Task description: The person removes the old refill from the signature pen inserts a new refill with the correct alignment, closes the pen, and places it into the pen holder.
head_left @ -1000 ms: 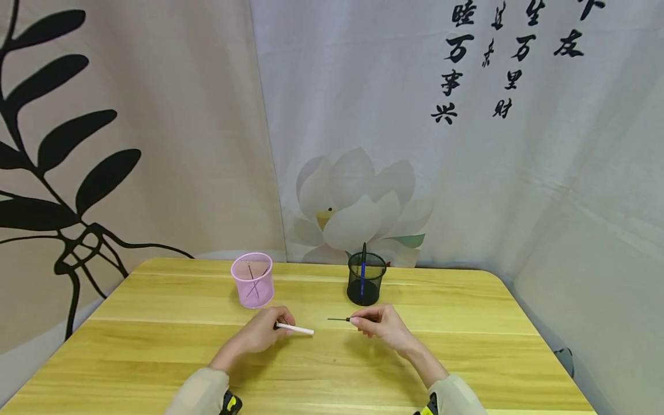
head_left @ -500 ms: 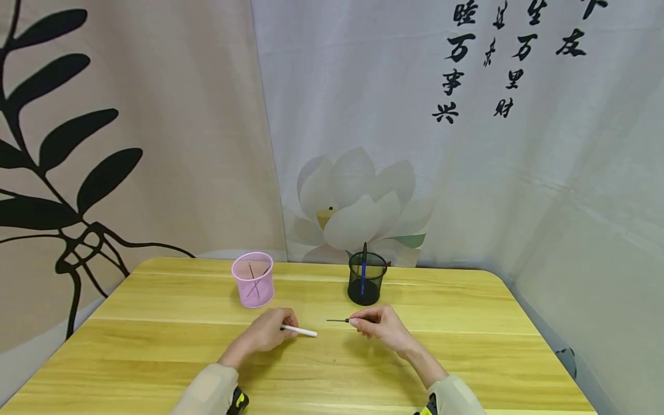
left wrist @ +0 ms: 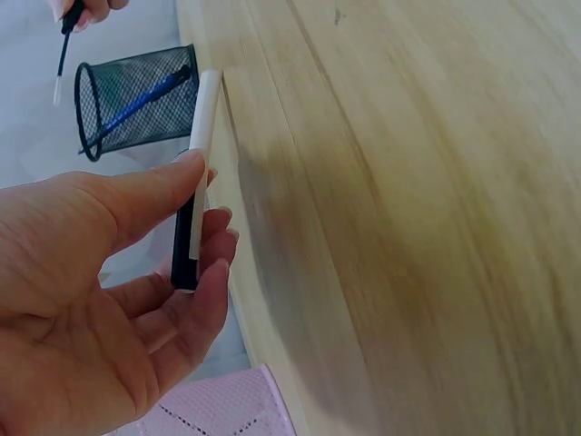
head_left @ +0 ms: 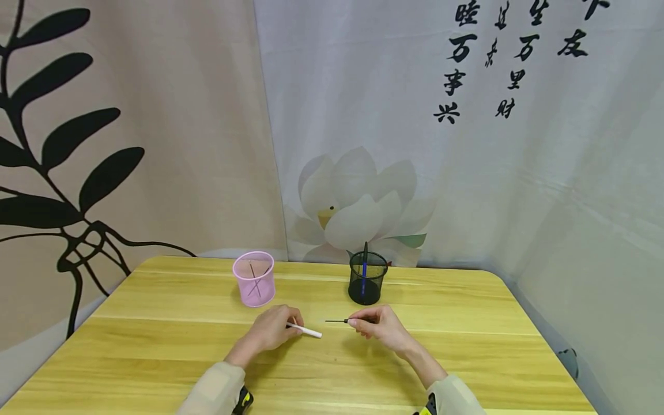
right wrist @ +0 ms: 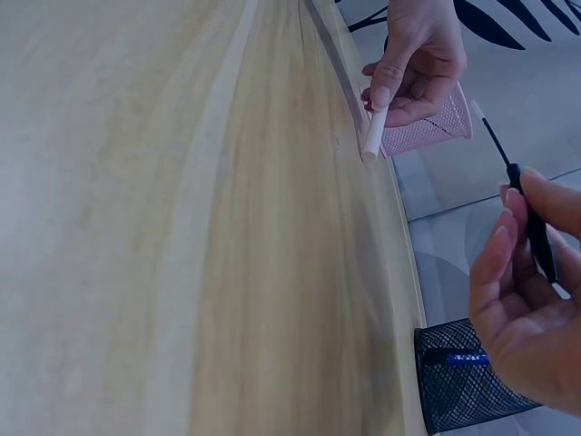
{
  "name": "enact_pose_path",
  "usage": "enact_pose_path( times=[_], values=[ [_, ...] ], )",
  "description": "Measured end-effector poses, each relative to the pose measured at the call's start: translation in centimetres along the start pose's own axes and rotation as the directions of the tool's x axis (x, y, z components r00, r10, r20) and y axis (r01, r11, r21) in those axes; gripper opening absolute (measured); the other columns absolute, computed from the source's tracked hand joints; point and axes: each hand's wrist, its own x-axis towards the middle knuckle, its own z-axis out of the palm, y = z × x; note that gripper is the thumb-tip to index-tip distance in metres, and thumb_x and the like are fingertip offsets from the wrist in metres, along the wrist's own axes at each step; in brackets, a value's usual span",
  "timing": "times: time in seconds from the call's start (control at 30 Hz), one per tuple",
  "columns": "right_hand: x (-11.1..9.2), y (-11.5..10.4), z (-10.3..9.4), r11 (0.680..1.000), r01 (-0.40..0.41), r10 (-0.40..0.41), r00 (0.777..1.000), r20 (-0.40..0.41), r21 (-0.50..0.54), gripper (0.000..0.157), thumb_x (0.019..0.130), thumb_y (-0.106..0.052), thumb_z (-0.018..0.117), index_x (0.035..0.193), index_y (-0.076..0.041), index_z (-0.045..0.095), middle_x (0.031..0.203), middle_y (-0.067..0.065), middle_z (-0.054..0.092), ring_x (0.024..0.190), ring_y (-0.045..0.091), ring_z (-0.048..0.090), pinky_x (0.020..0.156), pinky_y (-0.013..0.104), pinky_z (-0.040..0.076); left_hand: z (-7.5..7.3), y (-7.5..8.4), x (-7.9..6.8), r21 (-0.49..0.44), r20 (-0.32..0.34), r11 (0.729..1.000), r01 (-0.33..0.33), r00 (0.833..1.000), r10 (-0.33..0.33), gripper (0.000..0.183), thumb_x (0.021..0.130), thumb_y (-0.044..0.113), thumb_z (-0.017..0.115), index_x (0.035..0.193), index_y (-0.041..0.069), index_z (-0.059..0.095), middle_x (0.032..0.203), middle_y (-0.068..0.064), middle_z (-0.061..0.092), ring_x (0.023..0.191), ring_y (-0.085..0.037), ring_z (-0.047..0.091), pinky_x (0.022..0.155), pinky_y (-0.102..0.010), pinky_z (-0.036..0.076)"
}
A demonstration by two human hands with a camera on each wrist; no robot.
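- From my seat, I see the left hand [head_left: 274, 328] pinching a white-and-black tube [head_left: 309, 331] between thumb and fingers, its white end sticking out toward the other grip.
- My right wrist view shows the right hand [right wrist: 531, 309] pinching a black stick [right wrist: 538, 238] by its thicker part, the thin shaft (pale at the tip) reaching out past the fingers.
- I see the stick's tip and the tube's white end near each other between the two grips, apart, with the tube's end slightly closer to me.
- A pink cup [head_left: 264, 293] stands upright just beyond the left grip (dark lines cross on it; I can't tell what they are).
- Beyond the right grip, I have a black mesh cup [head_left: 372, 294] standing upright, a blue pen [head_left: 364, 271] inside.
- Under both grips, I see the wooden table [head_left: 155, 346].
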Motion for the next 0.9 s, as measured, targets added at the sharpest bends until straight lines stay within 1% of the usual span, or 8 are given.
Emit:
enact_pose_path(
  times=[0.17, 0.27, 0.37, 0.57, 0.9],
  values=[
    [-0.1, -0.3, 0.0, 1.0, 0.0, 0.0, 1.0, 0.001, 0.01, 0.029, 0.107, -0.004, 0.072, 0.118, 0.022, 0.073, 0.081, -0.011, 0.071, 0.073, 0.001, 0.061, 0.067, 0.018, 0.053, 0.1, 0.4, 0.1, 0.027, -0.011, 1.0, 0.007, 1.0, -0.007, 0.013, 0.091, 0.026, 0.094, 0.091, 0.029, 0.081, 0.084, 0.018, 0.07, 0.079, 0.002, 0.056, 0.071, -0.024, 0.049],
    [-0.2, -0.4, 0.0, 1.0, -0.004, 0.004, 1.0, 0.002, 0.011, 0.03, 0.107, -0.005, 0.072, 0.119, 0.023, 0.073, 0.081, -0.012, 0.071, 0.072, 0.001, 0.061, 0.067, 0.018, 0.053, 0.1, 0.7, 0.2, 0.022, -0.008, 1.0, 0.022, 1.0, -0.022, 0.013, 0.091, 0.028, 0.095, 0.091, 0.029, 0.082, 0.081, 0.02, 0.068, 0.076, 0.003, 0.053, 0.068, -0.023, 0.047],
    [-0.2, -0.4, 0.0, 1.0, -0.013, 0.013, 1.0, 0.003, 0.01, 0.03, 0.107, -0.005, 0.072, 0.119, 0.022, 0.073, 0.081, -0.012, 0.07, 0.072, 0.001, 0.06, 0.067, 0.018, 0.052, 0.1, 0.8, 0.2, 0.015, -0.001, 0.999, 0.04, 0.999, -0.04, 0.016, 0.089, 0.03, 0.096, 0.089, 0.029, 0.08, 0.079, 0.022, 0.065, 0.073, 0.004, 0.051, 0.067, -0.023, 0.045],
    [-0.2, -0.4, 0.0, 1.0, -0.013, 0.013, 1.0, 0.001, 0.006, 0.03, 0.107, -0.005, 0.072, 0.119, 0.022, 0.073, 0.081, -0.01, 0.07, 0.073, 0.002, 0.06, 0.068, 0.019, 0.052, 0.4, 1.0, 0.3, 0.007, 0.004, 0.999, 0.051, 0.999, -0.051, 0.024, 0.086, 0.032, 0.099, 0.085, 0.029, 0.075, 0.076, 0.022, 0.064, 0.072, 0.004, 0.051, 0.065, -0.024, 0.044],
    [-0.2, -0.4, -0.1, 1.0, -0.012, 0.012, 1.0, -0.003, -0.007, 0.03, 0.107, -0.005, 0.071, 0.119, 0.022, 0.073, 0.081, -0.01, 0.069, 0.073, 0.003, 0.06, 0.067, 0.019, 0.052, 0.2, 1.3, 0.1, -0.031, 0.021, 0.999, 0.044, 0.999, -0.043, 0.025, 0.086, 0.02, 0.098, 0.085, 0.026, 0.074, 0.077, 0.019, 0.063, 0.072, 0.003, 0.051, 0.065, -0.023, 0.044]
  ],
)
